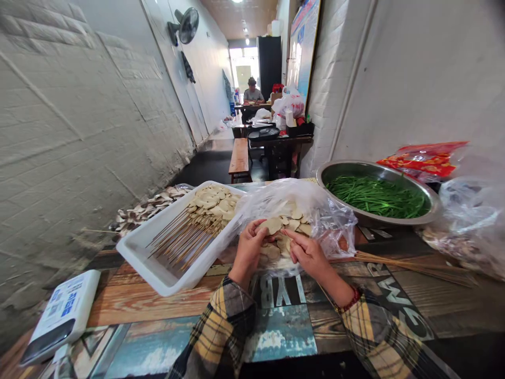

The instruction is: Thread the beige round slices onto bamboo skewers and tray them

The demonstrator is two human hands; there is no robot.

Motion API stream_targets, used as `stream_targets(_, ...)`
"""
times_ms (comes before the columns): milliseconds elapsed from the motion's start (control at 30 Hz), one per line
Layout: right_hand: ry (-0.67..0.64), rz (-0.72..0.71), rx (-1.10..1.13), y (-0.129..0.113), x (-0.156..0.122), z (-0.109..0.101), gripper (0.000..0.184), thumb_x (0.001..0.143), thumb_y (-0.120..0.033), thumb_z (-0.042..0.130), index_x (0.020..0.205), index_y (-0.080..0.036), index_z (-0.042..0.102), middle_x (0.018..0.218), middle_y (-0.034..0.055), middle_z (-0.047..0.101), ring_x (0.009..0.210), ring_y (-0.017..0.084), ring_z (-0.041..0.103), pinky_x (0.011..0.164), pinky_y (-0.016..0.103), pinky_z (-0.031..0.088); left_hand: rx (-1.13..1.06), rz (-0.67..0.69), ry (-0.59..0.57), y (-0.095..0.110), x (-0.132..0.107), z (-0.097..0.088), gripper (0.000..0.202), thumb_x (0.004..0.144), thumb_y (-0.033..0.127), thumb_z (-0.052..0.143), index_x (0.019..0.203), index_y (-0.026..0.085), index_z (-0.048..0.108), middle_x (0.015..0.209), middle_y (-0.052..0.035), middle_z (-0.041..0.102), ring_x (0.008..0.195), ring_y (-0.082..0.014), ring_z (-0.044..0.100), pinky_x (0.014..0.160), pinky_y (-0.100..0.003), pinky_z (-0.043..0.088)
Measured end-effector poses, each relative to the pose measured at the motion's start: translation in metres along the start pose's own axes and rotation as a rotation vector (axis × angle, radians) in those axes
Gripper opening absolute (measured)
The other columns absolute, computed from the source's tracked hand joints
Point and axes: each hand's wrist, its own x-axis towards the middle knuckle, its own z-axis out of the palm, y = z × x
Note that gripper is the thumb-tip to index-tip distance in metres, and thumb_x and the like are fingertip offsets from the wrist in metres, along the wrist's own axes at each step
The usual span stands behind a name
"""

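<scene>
My left hand (249, 247) pinches a thin, pale beige oval slice (272, 226) between thumb and fingers. Close beside it, my right hand (310, 252) has its index finger pointing at the slice's edge, the other fingers curled; what they hold, if anything, is hidden. Beneath both hands, more loose slices (305, 228) lie in an open clear plastic bag (335, 223). Left of the bag, a white plastic tray (168, 284) holds rows of bamboo skewers (185, 245) with similar slices threaded on their far ends (213, 202).
Bare bamboo skewers (410, 266) lie right of the bag. A steel basin (432, 208) of green chives stands behind them, near a red packet (430, 160). Skewered mushroom-like pieces (136, 216) sit beyond the tray. A white scale (63, 316) is at left. Another person (252, 93) sits far back.
</scene>
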Motion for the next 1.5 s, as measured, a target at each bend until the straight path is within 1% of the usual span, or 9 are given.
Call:
stream_targets(133, -0.028, 0.025, -0.055, -0.005, -0.003, 0.006, 0.045, 0.089, -0.022, 0.040, 0.128, -0.011, 0.061, 0.047, -0.0064, 0.047, 0.044, 0.011, 0.044, 0.050, 0.023, 0.039, -0.065, -0.014, -0.021, 0.003, 0.000, -0.001, 0.036, 0.060, 0.033, 0.080, 0.087, 0.014, 0.065, 0.084, -0.0038, 0.070, 0.069, -0.0148, 0.066, 0.068, -0.029, 0.054)
stream_targets(267, -0.032, 0.026, -0.082, -0.009, -0.003, 0.008, 0.045, 0.091, -0.026, 0.041, 0.126, -0.009, 0.063, 0.047, -0.0057, 0.045, 0.043, 0.011, 0.044, 0.048, 0.024, 0.037, -0.080, -0.018, -0.014, 0.004, 0.000, 0.000, 0.038, 0.056, 0.028, 0.083, 0.087, 0.015, 0.064, 0.080, -0.0020, 0.070, 0.065, -0.0137, 0.065, 0.067, -0.029, 0.054)
stream_targets(467, -0.059, 0.029, -0.015, -0.007, -0.003, 0.012, 0.045, 0.094, -0.031, 0.039, 0.128, -0.011, 0.062, 0.048, -0.0062, 0.042, 0.041, 0.010, 0.040, 0.046, 0.023, 0.036, -0.082, 0.016, 0.008, 0.002, -0.001, 0.001, 0.032, 0.058, 0.024, 0.080, 0.084, 0.014, 0.062, 0.077, -0.0004, 0.069, 0.064, -0.0110, 0.063, 0.064, -0.023, 0.053)
stream_targets(667, -0.041, 0.048, -0.003, 0.000, -0.003, 0.014, 0.045, 0.093, -0.031, 0.042, 0.129, -0.012, 0.062, 0.048, -0.0062, 0.042, 0.041, 0.010, 0.041, 0.045, 0.023, 0.036, -0.032, 0.040, 0.014, 0.000, -0.001, 0.001, 0.031, 0.061, 0.025, 0.078, 0.085, 0.015, 0.063, 0.078, -0.0011, 0.069, 0.067, -0.0127, 0.064, 0.066, -0.026, 0.053)
stream_targets(900, -0.031, 0.017, -0.009, 0.001, -0.003, 0.015, 0.044, 0.092, -0.029, 0.043, 0.128, -0.013, 0.063, 0.047, -0.0054, 0.043, 0.041, 0.011, 0.040, 0.043, 0.022, 0.034, -0.017, 0.073, 0.052, -0.002, 0.000, -0.002, 0.028, 0.063, 0.027, 0.077, 0.085, 0.015, 0.064, 0.079, 0.0000, 0.068, 0.070, -0.0123, 0.063, 0.069, -0.026, 0.053)
stream_targets(1000, -0.020, 0.023, 0.001, 0.002, -0.002, 0.016, 0.042, 0.091, -0.031, 0.046, 0.127, -0.017, 0.065, 0.048, -0.0042, 0.047, 0.041, 0.011, 0.042, 0.043, 0.022, 0.036, 0.008, 0.091, 0.046, -0.004, 0.001, -0.003, 0.029, 0.063, 0.029, 0.077, 0.086, 0.015, 0.065, 0.080, -0.0006, 0.068, 0.070, -0.0128, 0.063, 0.070, -0.028, 0.054)
stream_targets(1133, 0.024, 0.005, 0.013, 0.003, -0.001, 0.016, 0.038, 0.089, -0.034, 0.051, 0.122, -0.023, 0.069, 0.052, -0.0007, 0.056, 0.050, 0.015, 0.053, 0.046, 0.023, 0.042, 0.061, 0.122, 0.046, -0.006, 0.001, -0.003, 0.028, 0.064, 0.030, 0.076, 0.084, 0.015, 0.066, 0.076, -0.0004, 0.068, 0.066, -0.0126, 0.064, 0.068, -0.027, 0.053)
stream_targets(1267, 0.041, -0.005, -0.003, 0.002, 0.000, 0.016, 0.037, 0.089, -0.033, 0.052, 0.120, -0.023, 0.070, 0.057, 0.0013, 0.061, 0.057, 0.017, 0.058, 0.049, 0.024, 0.045, 0.141, 0.155, 0.068, -0.005, 0.001, -0.001, 0.023, 0.064, 0.029, 0.075, 0.081, 0.016, 0.066, 0.072, 0.0002, 0.068, 0.065, -0.0136, 0.064, 0.065, -0.025, 0.051)
stream_targets(1500, 0.054, -0.019, -0.022, -0.001, 0.000, 0.016, 0.037, 0.089, -0.034, 0.052, 0.118, -0.022, 0.071, 0.059, 0.0022, 0.065, 0.056, 0.017, 0.058, 0.049, 0.024, 0.045, 0.159, 0.179, 0.097, -0.004, 0.000, 0.000, 0.022, 0.064, 0.029, 0.074, 0.080, 0.016, 0.066, 0.074, -0.0002, 0.069, 0.067, -0.0147, 0.065, 0.070, -0.029, 0.053)
